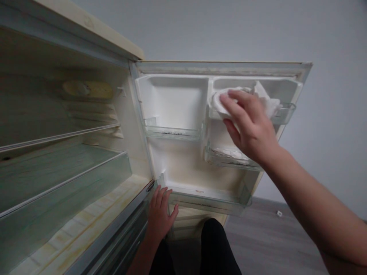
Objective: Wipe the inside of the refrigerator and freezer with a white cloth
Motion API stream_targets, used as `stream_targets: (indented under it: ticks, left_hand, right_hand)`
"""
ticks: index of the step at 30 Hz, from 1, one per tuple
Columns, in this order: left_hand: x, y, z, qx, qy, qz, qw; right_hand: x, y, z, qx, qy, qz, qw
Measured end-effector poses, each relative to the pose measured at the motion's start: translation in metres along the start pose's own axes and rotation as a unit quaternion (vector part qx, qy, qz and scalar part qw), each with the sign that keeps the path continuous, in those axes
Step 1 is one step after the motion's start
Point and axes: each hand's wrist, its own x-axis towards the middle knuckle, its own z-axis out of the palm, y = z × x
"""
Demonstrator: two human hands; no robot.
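Cloth (271, 105) under fingers (239, 110), door bin (246, 165) holding insert (229, 153)

Right hand (250, 124) holds wipe (271, 105) (white)

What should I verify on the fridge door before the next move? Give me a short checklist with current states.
1. Refrigerator door open: ok, swung wide beside the cabinet.
2. White paper towel in the right hand: ok, crumpled under the fingers at the upper right door bin.
3. Left hand free of objects: ok, fingers spread at the hinge end of the bottom door bin.
4. Left hand touching that bin: cannot tell from this angle.
5. Cabinet floor free of stains: not ok, yellowish marks show.
6. Surface beneath the towel clean: cannot tell, it is covered.
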Motion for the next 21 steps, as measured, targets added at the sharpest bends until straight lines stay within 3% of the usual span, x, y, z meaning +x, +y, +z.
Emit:
stream_targets:
  ticks: [3,8,13,16,21]
  left_hand:
    - [-0.001,-0.001,0.0,0.006,0.001,0.006,1.0]
    - [0.001,0.0,0.001,0.002,0.005,0.003,1.0]
    - [0.0,0.001,0.002,-0.006,0.003,-0.014,1.0]
    - [0.0,0.0,0.001,-0.009,-0.002,-0.014,1.0]
    - [0.002,-0.002,0.0,-0.011,-0.008,-0.019,1.0]
  right_hand:
    - [0.003,0.018,-0.017,-0.048,0.019,0.073,0.996]
    - [0.001,0.043,-0.021,-0.071,-0.048,0.123,0.989]
    - [-0.014,0.04,0.003,-0.028,0.088,0.011,0.996]
    - [-0.02,0.03,0.008,0.009,0.127,-0.042,0.991]
    - [-0.021,0.012,0.012,-0.038,0.038,-0.096,0.994]
